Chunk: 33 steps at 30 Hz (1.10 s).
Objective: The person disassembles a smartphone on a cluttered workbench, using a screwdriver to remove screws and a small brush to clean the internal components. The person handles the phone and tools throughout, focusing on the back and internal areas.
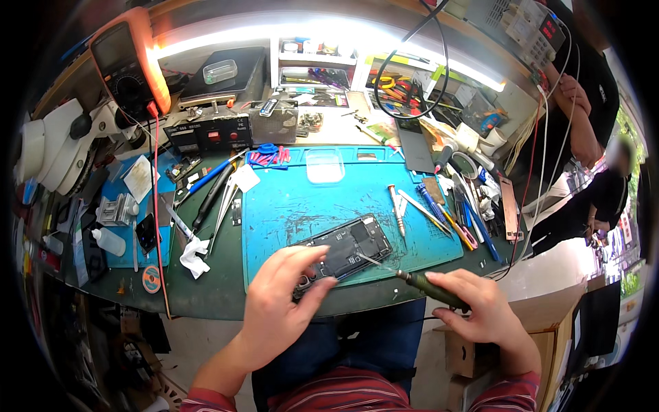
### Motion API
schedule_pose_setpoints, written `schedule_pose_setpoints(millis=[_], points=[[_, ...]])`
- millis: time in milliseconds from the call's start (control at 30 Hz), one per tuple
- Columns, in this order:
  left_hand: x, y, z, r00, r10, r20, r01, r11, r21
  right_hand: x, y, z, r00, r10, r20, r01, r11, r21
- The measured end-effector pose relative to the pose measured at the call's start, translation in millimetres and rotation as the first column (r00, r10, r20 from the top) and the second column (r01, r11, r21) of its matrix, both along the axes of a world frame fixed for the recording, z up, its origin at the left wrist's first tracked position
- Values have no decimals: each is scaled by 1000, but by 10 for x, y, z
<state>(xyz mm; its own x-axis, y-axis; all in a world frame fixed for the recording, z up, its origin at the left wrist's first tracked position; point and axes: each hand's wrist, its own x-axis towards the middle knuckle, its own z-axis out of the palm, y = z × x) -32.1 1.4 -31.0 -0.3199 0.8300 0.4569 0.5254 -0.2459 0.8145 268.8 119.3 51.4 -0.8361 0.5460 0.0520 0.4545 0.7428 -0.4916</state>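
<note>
An opened black phone (350, 247) lies at an angle on the blue silicone mat (274, 192). My left hand (288, 288) grips its lower-left end, fingers curled over the frame. My right hand (477, 309) is closed round a dark green pen-shaped tool (429, 285), its thin metal tip reaching over the phone's interior; I cannot tell whether it touches. Further back on the mat sit a clear plastic box (325, 166) and, right of it, a slim screwdriver (396, 206).
An orange multimeter (127, 65), white microscope (55, 147) and black powered unit (206, 134) stand left. Tweezers and pens (470, 216) crowd the mat's right. A black cable loop (412, 113) hangs above. Two other people (583, 96) (597, 206) stand at the right, beyond the bench.
</note>
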Motion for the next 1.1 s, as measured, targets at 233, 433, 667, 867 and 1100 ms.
schedule_pose_setpoints(millis=[233, 433, 667, 867, 1100], points=[[86, 128, 35, 946, -296, -133, 306, 950, 62, 253, 12, -29, 989, 142, -32, -140, 989, 56], [5, 38, 110, 971, -197, -134, 183, 977, -108, 611, 310, 169, 999, -21, 41, 21, 1000, -1], [163, 413, 105, 677, -163, -718, -62, 959, -276, 67, 791, 243, 984, 8, 178, -91, 881, 464], [137, 453, 59, 705, -238, -668, 9, 945, -327, -227, 1081, 295, 939, 139, 313, -286, 822, 492], [138, 450, 88, 721, -240, -650, -2, 937, -349, -324, 1174, 297, 912, 141, 385, -324, 822, 468]])
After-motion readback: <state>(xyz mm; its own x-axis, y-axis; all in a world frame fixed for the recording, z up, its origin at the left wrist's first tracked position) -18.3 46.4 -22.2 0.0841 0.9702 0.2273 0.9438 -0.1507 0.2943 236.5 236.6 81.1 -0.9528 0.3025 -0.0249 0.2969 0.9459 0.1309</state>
